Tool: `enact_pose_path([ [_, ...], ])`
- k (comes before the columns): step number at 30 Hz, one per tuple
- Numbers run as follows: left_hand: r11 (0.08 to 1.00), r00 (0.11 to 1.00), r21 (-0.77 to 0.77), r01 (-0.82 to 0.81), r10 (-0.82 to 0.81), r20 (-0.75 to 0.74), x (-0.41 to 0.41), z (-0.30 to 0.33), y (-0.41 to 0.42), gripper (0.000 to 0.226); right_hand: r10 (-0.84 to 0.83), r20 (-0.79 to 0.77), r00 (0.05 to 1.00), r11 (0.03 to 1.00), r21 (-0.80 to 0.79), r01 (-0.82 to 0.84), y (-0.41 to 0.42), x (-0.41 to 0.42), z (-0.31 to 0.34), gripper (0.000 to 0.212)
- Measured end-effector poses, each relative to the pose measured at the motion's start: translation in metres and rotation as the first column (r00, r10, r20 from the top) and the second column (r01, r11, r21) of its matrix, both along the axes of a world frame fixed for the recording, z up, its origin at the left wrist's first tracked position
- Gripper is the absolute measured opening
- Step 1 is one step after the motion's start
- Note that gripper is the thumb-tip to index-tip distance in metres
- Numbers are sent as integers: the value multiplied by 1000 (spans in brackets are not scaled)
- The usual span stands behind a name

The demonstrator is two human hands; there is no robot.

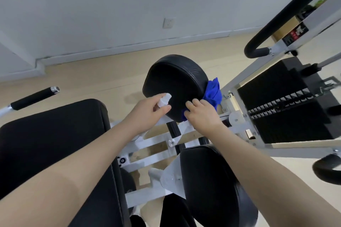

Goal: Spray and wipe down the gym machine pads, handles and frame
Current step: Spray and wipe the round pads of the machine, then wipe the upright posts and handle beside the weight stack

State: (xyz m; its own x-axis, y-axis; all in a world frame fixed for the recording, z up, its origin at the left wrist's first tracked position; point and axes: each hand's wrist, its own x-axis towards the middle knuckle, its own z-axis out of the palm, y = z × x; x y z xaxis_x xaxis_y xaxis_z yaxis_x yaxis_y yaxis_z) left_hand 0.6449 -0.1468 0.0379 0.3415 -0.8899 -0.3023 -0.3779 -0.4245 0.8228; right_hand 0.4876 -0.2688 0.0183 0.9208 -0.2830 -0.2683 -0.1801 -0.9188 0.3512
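one round black pad (175,83) of the gym machine stands in the middle, above the white frame (155,143). the right hand (202,114) presses a blue cloth (212,95) against the pad's lower right edge — its fingers are curled over the cloth, which bunches out behind the pad. the left hand (147,111) grips a small white spray bottle (163,100), fingers closed around it, the nozzle just beside the pad's face. a black seat pad (51,143) lies at left, a weight stack (282,105) at right.
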Motion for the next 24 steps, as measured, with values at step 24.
enact_pose_path([
  [24, 852, 885, -286, 439, -355, 301, -163, 149, -2, 39, -990, 8, -142, -60, 884, 465, 23, -197, 148, 24],
])
